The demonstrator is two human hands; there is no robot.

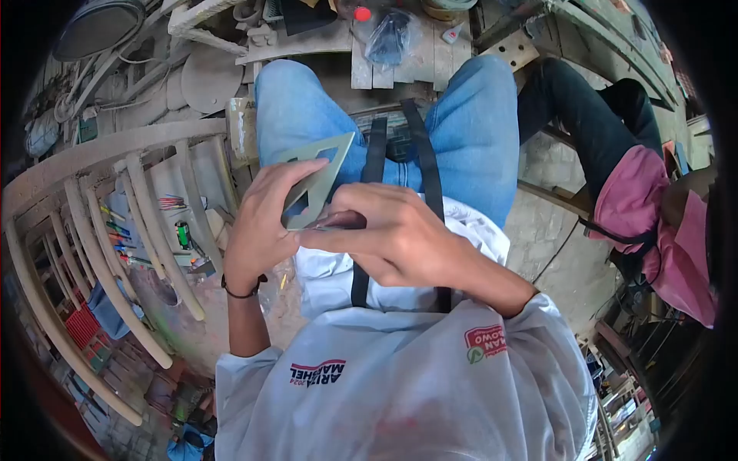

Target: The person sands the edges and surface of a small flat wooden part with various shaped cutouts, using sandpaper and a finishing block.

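My left hand (265, 219) is closed on a flat grey-green piece with cut-outs (321, 184), tilted above my lap. Its thumb and fingers grip the near and left edges. My right hand (403, 234) has curled fingers around a small dark brown object (350, 220), perhaps a tool handle; its kind I cannot make out. The right index finger points left, meeting the left thumb at the piece's lower corner. Whatever lies between the fingertips there is mostly hidden.
Slatted curved wooden furniture (138, 215) stands at the left, with pens and small items beyond it. Ahead, a plastic bag (388, 38) and a red cap (362, 14) lie on wooden boards (419, 69). Another person in pink and dark trousers (573, 104) sits at the right.
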